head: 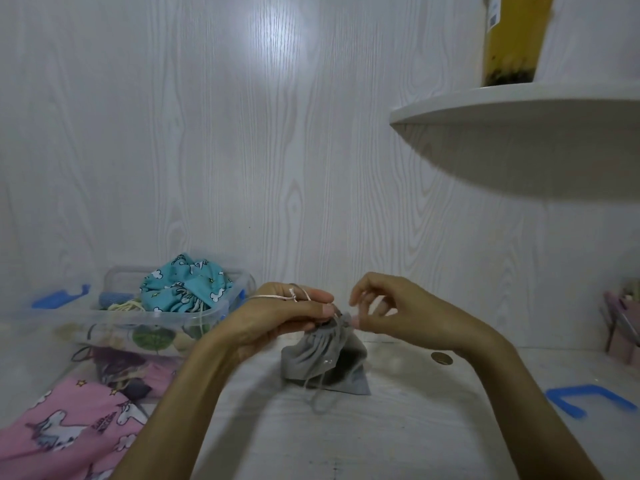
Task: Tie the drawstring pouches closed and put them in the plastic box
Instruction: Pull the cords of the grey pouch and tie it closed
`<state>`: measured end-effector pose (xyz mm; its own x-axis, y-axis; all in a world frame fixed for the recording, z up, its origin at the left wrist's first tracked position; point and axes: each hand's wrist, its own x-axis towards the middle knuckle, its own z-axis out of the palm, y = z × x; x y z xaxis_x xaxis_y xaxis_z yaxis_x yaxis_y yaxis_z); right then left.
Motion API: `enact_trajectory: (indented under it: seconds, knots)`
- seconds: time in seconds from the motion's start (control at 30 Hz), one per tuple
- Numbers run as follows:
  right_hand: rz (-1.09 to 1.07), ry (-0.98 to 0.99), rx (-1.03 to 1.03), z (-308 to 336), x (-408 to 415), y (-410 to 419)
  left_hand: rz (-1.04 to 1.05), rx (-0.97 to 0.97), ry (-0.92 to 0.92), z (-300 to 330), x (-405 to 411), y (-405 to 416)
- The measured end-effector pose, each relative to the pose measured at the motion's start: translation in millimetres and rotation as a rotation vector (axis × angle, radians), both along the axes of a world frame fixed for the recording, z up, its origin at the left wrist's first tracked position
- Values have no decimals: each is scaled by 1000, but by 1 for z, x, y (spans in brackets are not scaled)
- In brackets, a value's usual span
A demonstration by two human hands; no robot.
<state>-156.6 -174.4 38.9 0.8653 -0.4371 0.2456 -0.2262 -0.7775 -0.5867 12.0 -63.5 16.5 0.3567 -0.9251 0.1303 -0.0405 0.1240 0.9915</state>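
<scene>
The grey pouch (pixel 323 355) sits on the table (pixel 398 427) at centre, directly under and between both hands, its gathered neck pointing up toward the fingers and its body splaying down and toward the person. Its cords (pixel 320 398) trail loose off the near edge. The left hand (pixel 277 315) lies nearer the neck: its fingers are curled and the thumb presses against them at the gathered top, seemingly pinching the neck or cord there. A thin pink string (pixel 294 296) crosses the back of this hand. The right hand (pixel 388 306) is just beside the neck on the other side, fingers loosely bent, fingertips pinched at the cord end; the grip itself is blurred. The box (pixel 221 308) stands to the left, behind the left wrist, already holding a blue pouch (pixel 183 285). The knot looks unfinished.
</scene>
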Motion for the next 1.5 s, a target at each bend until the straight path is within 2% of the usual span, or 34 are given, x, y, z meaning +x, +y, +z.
enact_trajectory:
  seconds: [0.1, 0.17, 0.37, 0.5, 0.6, 0.73, 0.9, 1.07, 1.17, 1.27, 1.4, 1.5]
  knots:
    - [82, -53, -5, -10, 13, 2, -21, -32, -123, 4, -3, 3]
    - [51, -110, 9, -15, 18, 2, 11, -63, -228, 6, -5, 5]
    - [78, -165, 217, -15, 8, -2, 253, -260, -608, 4, -1, 3]
    - [78, -157, 351, -19, 13, -3, 438, -319, -1029, -7, 5, -4]
    - [33, -157, 389, -20, 13, -6, 551, -333, -1167, -10, 10, -8]
    - [-11, -170, 420, -22, 17, -8, 531, -395, -1178, -10, 9, -10]
    - [51, -155, 421, -27, 18, -9, 434, -438, -1185, -9, 5, -10]
    - [-99, -336, 294, -19, 9, -18, 424, -369, -1173, -9, 12, -7]
    - [-42, -239, 280, -14, -1, -22, 421, -345, -1192, -11, 16, -8]
    - [-48, -217, 343, -16, 0, -26, 408, -332, -1214, -13, 19, -9]
    - [-151, -384, 399, -16, 5, -30, 412, -319, -1206, -17, 24, -11]
    - [-45, -632, 704, -12, 0, -31, 399, -243, -1151, -20, 27, -12]
